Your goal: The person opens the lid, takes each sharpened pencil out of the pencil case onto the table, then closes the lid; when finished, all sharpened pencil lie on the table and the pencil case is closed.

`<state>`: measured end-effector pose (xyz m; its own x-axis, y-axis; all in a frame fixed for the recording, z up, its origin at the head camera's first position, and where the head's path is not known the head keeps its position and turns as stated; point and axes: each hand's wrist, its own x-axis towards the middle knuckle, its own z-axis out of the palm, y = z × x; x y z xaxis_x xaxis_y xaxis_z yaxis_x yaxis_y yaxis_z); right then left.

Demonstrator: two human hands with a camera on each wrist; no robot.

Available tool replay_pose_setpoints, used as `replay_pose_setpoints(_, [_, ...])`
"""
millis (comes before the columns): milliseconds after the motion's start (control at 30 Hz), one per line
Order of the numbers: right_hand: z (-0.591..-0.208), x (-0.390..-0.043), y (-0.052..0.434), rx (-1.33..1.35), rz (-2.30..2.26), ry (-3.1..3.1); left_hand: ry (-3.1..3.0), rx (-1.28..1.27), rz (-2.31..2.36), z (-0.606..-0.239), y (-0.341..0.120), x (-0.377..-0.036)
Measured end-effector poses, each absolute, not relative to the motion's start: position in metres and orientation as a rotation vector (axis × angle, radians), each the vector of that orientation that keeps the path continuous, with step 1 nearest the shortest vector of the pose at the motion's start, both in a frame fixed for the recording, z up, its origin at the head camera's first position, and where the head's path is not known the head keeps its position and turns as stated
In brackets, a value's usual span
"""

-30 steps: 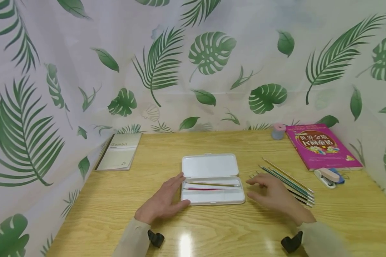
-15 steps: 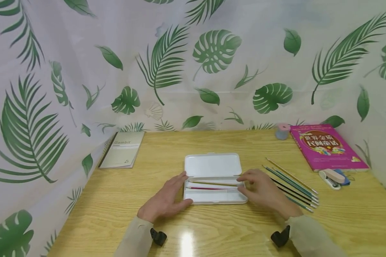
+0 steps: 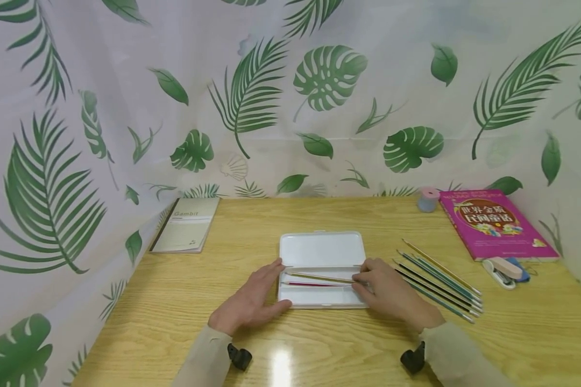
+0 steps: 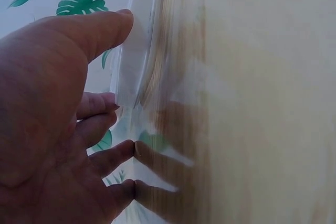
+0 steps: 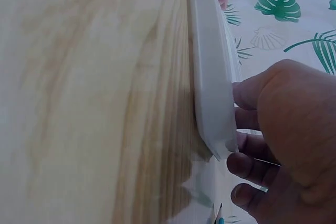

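A white pencil case [image 3: 314, 298] lies with its lid raised back in the head view. In it are a gold pencil [image 3: 319, 277] and a red pencil [image 3: 310, 284]. At the case's left end my left hand [image 3: 249, 301] rests with fingers spread, thumb at the front corner and fingertips near the hinge corner. My right hand [image 3: 392, 293] reaches over the right end, where thumb and forefinger pinch the gold pencil near its end; the fingertips are partly hidden. In the right wrist view, the case wall [image 5: 212, 66] hides what lies between the fingers.
Several loose pencils [image 3: 440, 285] lie right of the case. Beyond them are a stapler [image 3: 498, 273], a small blue item [image 3: 520, 269], a magenta book [image 3: 494, 223] and a pink-and-blue spool-like item [image 3: 427, 200]. A notebook [image 3: 186, 226] sits at the back left of the wooden table [image 3: 242, 226].
My right hand has moved left from beside the case to over its right end, and its fingers have closed on the gold pencil. The left hand has stayed by the case; the view shifted slightly.
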<state>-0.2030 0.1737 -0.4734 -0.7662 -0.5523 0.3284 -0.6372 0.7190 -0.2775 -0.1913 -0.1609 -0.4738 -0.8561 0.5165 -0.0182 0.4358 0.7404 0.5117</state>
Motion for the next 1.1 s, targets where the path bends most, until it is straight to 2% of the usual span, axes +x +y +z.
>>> replay_pose_setpoints(367, [-0.472, -0.207, 0.184, 0.919, 0.888, -2.878, 2.78, 0.762, 0.756, -0.474, -0.16, -0.191])
replay_pose_setpoints(767, [-0.473, -0.208, 0.188, 0.945, 0.956, -2.839, 2.785, 0.791, 0.771, -0.473, -0.16, -0.191])
replay_pose_setpoints(1100, [-0.476, -0.207, 0.19, 0.837, 1.031, -2.758, 2.79, 0.776, 0.775, -0.474, -0.161, -0.191])
